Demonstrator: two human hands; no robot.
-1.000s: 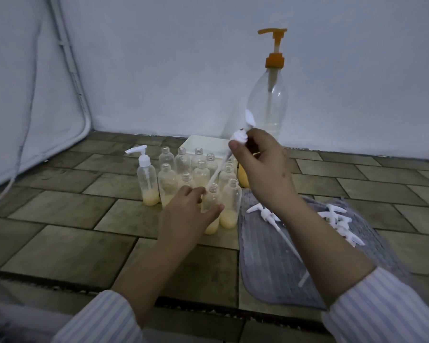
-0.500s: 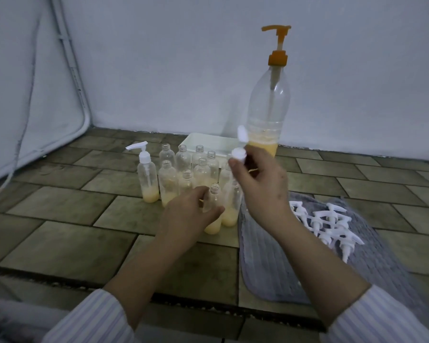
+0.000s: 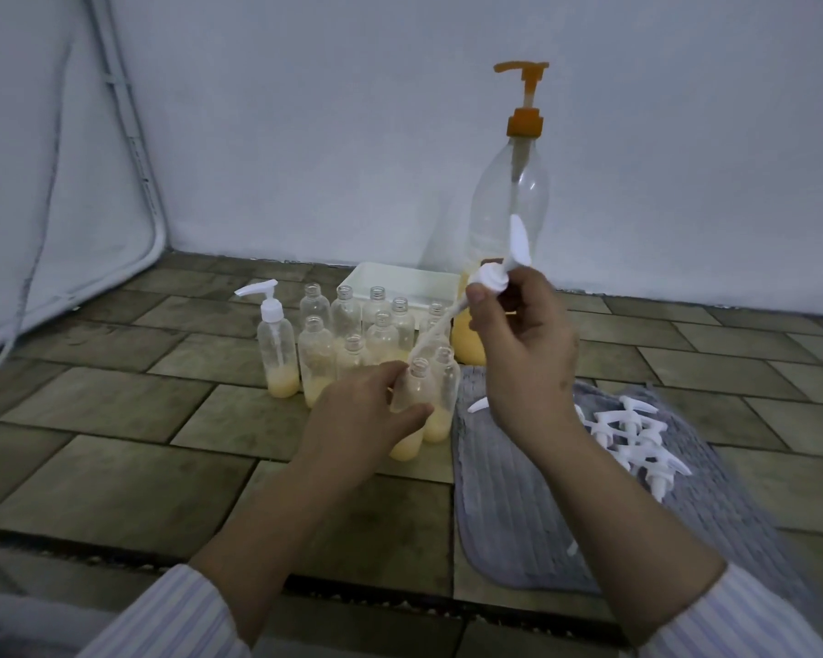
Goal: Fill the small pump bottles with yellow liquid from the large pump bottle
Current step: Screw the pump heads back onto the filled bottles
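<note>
My left hand (image 3: 367,413) grips a small clear bottle (image 3: 412,410) with yellow liquid at its bottom, standing at the front of the cluster. My right hand (image 3: 523,344) pinches a white pump head (image 3: 492,277) above it; the pump's thin tube slants down toward the bottle's open neck. Behind stands the large clear bottle (image 3: 509,206) with an orange pump and a little yellow liquid low down. Several small open bottles (image 3: 348,339) with yellow liquid stand in a group. One small bottle (image 3: 276,344) at the left has a white pump fitted.
A grey mat (image 3: 519,510) lies on the tiled floor at the right, with several loose white pump heads (image 3: 633,434) on it. A white tray (image 3: 400,280) sits behind the bottles by the white wall. A cable hangs along the left wall.
My right hand lifted the pump head higher and tilted it, so its tube now slants toward the held bottle's neck. My left hand stays on the bottle.
</note>
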